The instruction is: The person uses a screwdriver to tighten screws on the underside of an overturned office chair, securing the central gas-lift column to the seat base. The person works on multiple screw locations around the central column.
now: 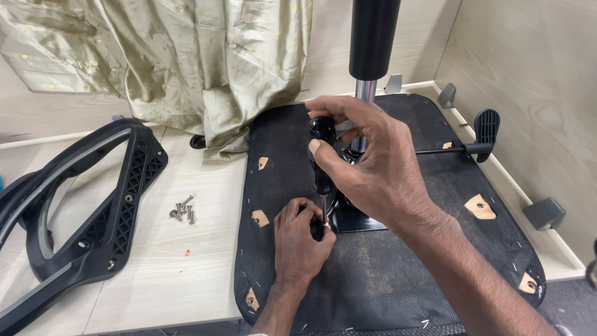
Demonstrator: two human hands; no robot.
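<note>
A screwdriver (322, 155) is held upright over an upturned chair seat (385, 274) that lies on a pale wooden table (186, 261). The black handle is gripped by the right hand (367, 168), the fingers closed around it and the thumb pressed along its side. The shaft runs down to a screw (326, 221) at the edge of the black metal plate (354, 221) fixed to the seat's underside. The tip is steadied by the left hand (301, 239), whose fingers are pinched together around the screw; whether the screw is already seated cannot be told, as the fingers hide it.

From the plate a gas cylinder (372, 43) rises, black above and chrome below. A lever (463, 143) with a paddle end sticks out to the right. Small patches of bare wood with holes are seen through the seat's black cloth.

To the left of the seat, a few loose screws (183, 210) lie on the table, well apart from the hands. Further left a black plastic frame (87, 205) is laid flat. Behind, a pale green cloth (186, 56) with gold dots is draped against the wall, its hem touching the seat's far edge.
</note>
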